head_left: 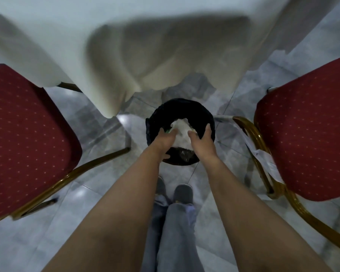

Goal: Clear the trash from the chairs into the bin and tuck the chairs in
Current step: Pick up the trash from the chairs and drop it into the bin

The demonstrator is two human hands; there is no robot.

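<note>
A round bin with a black liner (180,104) stands on the floor between two red chairs. Over its mouth I hold a wad of crumpled white trash (180,127) between both hands. My left hand (164,138) grips the wad's left side, with a bit of green showing at the fingertips. My right hand (201,138) grips its right side. The left chair (28,134) and the right chair (306,146) have bare red seats with gold metal frames. A white paper strip (263,154) hangs along the right chair's inner edge.
A table under a long white cloth (165,55) stands just beyond the bin, its cloth hanging down to the floor. My feet in grey shoes (182,193) stand on grey marble tiles right behind the bin.
</note>
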